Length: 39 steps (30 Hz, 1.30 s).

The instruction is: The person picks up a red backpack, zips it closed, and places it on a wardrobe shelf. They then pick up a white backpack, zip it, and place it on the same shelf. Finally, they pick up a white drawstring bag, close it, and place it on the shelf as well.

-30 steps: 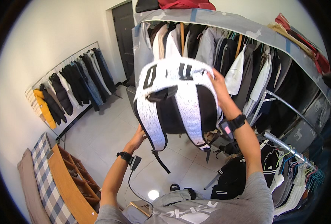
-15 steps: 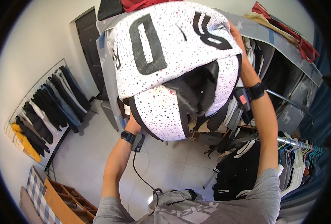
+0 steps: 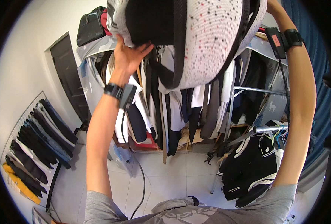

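A large white bag [image 3: 214, 44] with dark speckles and black trim is held up high, cut off by the top edge. My left hand [image 3: 128, 58] is at its lower left, under a black part, with thumb and fingers spread and touching it. My right hand [image 3: 273, 6] is at the bag's upper right side. Its fingers are hidden behind the bag and beyond the picture's edge. Both wrists wear a black strap with a small dark box, each with a cable.
Ahead stands a fabric wardrobe [image 3: 90, 76] full of hanging clothes, with a black bag [image 3: 92, 27] on top. A rack of trousers and jackets [image 3: 42, 134] stands left. At right, a metal rail [image 3: 266, 129] bears a black jacket [image 3: 251, 168]. A dark door [image 3: 66, 71] is beyond.
The bag has been lifted higher and turned, so its large dark lettering no longer shows. Both arms have stretched up and forward. The view has shifted toward the wardrobe.
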Available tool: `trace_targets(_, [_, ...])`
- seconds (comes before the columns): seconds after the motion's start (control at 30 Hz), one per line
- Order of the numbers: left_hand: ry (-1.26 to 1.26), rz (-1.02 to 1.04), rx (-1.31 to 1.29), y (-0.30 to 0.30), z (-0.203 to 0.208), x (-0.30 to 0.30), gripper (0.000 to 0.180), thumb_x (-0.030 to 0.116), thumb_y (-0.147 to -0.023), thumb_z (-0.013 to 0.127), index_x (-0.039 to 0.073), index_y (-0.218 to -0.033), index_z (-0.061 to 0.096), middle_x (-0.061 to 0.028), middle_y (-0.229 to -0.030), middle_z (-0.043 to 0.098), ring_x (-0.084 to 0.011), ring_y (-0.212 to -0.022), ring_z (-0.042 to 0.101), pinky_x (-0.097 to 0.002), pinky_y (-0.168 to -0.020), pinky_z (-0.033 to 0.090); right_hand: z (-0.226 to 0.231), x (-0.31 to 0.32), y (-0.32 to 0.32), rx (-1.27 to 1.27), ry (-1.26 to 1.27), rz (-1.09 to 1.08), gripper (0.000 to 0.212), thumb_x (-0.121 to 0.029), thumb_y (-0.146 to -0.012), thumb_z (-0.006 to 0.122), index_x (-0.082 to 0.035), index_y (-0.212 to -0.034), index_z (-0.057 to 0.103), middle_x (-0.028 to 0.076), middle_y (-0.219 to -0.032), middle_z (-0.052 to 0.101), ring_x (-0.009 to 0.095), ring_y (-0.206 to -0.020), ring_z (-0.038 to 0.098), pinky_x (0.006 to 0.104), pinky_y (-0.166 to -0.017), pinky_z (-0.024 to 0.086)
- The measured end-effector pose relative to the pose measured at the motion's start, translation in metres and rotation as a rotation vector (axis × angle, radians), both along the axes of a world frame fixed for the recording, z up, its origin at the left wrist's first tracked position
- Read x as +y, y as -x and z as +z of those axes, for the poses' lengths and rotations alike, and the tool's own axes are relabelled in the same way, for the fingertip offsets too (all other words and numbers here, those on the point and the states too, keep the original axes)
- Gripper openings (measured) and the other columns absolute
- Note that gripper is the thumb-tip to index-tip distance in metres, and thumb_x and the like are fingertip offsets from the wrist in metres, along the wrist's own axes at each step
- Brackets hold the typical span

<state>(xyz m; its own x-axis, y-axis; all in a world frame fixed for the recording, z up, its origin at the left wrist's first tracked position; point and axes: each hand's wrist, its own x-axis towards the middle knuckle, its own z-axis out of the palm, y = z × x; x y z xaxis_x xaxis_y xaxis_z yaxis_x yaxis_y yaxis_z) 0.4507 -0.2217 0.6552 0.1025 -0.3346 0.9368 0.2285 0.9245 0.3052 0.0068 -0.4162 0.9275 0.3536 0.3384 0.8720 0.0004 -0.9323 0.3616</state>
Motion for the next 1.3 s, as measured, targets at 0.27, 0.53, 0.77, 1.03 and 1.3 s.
trace_targets(0.27, [0.035, -0.067, 0.032, -0.022, 0.131, -0.058, 0.108, 0.058, -0.094, 0.059, 0.005, -0.158, -0.011, -0.0249, -0.165, 0.004, -0.0487, -0.151, 0.006, -0.0648, -0.119, 0.023, 0.033, -0.03, -0.027, -0.301, 0.241, 0.269, 0.035, -0.033, -0.096, 0.065, -0.004, -0.116, 0.068, 0.014, -0.111, 0.07, 0.024, -0.098, 0.067, 0.0362, -0.087, 0.056])
trace_targets(0.53, [0.099, 0.126, 0.142, -0.007, 0.189, -0.093, 0.064, 0.047, -0.101, 0.031, 0.001, -0.142, 0.048, -0.0187, -0.141, 0.055, -0.038, -0.128, 0.054, -0.0552, -0.101, 0.047, 0.009, -0.038, -0.094, -0.469, 0.048, 0.156, 0.033, -0.013, -0.092, 0.068, -0.008, -0.125, 0.065, 0.019, -0.107, 0.071, 0.027, -0.093, 0.071, 0.0359, -0.081, 0.056])
trace_targets(0.77, [0.123, 0.131, 0.14, -0.025, 0.196, -0.146, 0.072, 0.065, -0.098, 0.042, 0.01, -0.143, 0.051, -0.0105, -0.139, 0.059, -0.0289, -0.126, 0.056, -0.0455, -0.106, 0.045, 0.021, -0.118, -0.146, -0.361, 0.08, 0.307, 0.026, -0.001, -0.092, 0.062, -0.002, -0.117, 0.066, 0.018, -0.107, 0.069, 0.031, -0.093, 0.07, 0.037, -0.082, 0.055])
trace_targets(1.03, [0.13, 0.078, 0.039, -0.088, 0.224, -0.218, 0.05, 0.039, -0.099, 0.044, 0.003, -0.131, 0.061, -0.0156, -0.128, 0.066, -0.0294, -0.11, 0.065, -0.0456, -0.101, 0.05, 0.027, -0.141, -0.18, -0.36, 0.074, 0.266, 0.025, -0.007, -0.091, 0.064, -0.002, -0.116, 0.067, 0.018, -0.112, 0.065, 0.032, -0.099, 0.066, 0.0382, -0.089, 0.052])
trace_targets(1.3, [-0.009, -0.114, 0.082, -0.102, 0.23, -0.252, 0.049, 0.039, -0.101, 0.045, 0.001, -0.126, 0.063, -0.0163, -0.123, 0.068, -0.029, -0.105, 0.068, -0.0442, -0.093, 0.055, 0.015, -0.144, -0.229, -0.014, -0.246, 0.385, 0.093, -0.064, -0.097, 0.05, -0.005, -0.16, 0.015, 0.026, -0.161, 0.018, 0.038, -0.149, 0.025, 0.0444, -0.121, 0.022])
